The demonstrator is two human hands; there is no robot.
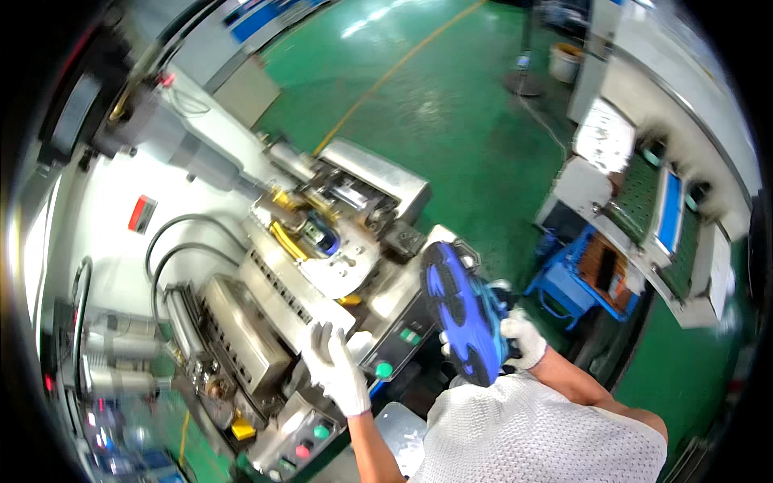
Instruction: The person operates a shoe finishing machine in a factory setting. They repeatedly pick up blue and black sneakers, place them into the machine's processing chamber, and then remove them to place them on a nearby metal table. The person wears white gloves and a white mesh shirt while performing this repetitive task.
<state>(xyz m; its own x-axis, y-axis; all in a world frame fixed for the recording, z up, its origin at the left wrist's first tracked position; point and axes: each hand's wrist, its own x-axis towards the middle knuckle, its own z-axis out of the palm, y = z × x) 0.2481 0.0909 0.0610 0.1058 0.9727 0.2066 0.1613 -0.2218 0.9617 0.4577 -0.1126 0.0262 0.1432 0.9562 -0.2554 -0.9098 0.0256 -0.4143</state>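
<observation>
My right hand [525, 340], in a white knit glove, grips a blue sports shoe [463, 310] from its right side. The shoe's purple-blue and black sole faces up, with its light blue upper mostly hidden beneath. My left hand [338, 377], also gloved, is held out with its fingers extended over the near edge of the metal machine [282, 270], and nothing shows in it. Whether its fingertips touch the metal, I cannot tell. Between yellow parts at the machine's centre sits a dark blue, rounded piece [322, 235], partly hidden.
A control box [302, 443] with green and red buttons is below my left hand. Another green button [384, 370] sits on the panel between my hands. At right stand a blue crate [568, 274] and a bench with a perforated green surface [636, 201]. Black hoses [185, 217] curve at left.
</observation>
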